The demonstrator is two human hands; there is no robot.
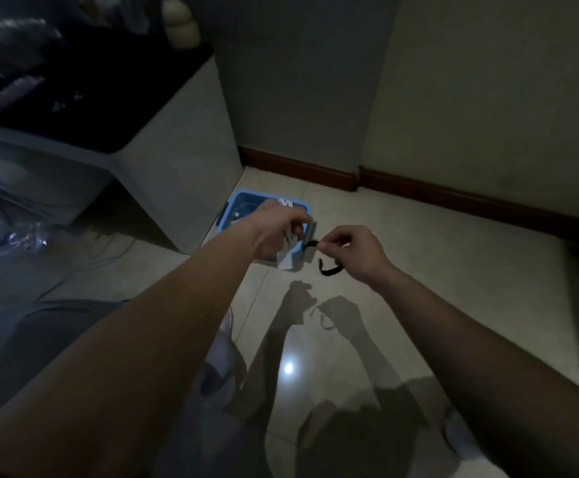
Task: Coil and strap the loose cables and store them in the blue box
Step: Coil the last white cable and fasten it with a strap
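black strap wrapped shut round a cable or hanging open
Hanging open. The black strap runs from the white bundle gripped by the left hand to the pinching right hand, its free end curling loose below it.

The left hand point(274, 232) and right hand point(353, 253) are bare; so are the left forearm point(163, 315) and right forearm point(460, 326), up to the frame's edge; a smooth grey garment point(39, 339) covers the leg at lower left; a pale shape point(460, 439) at lower right may be footwear, too dim to tell.
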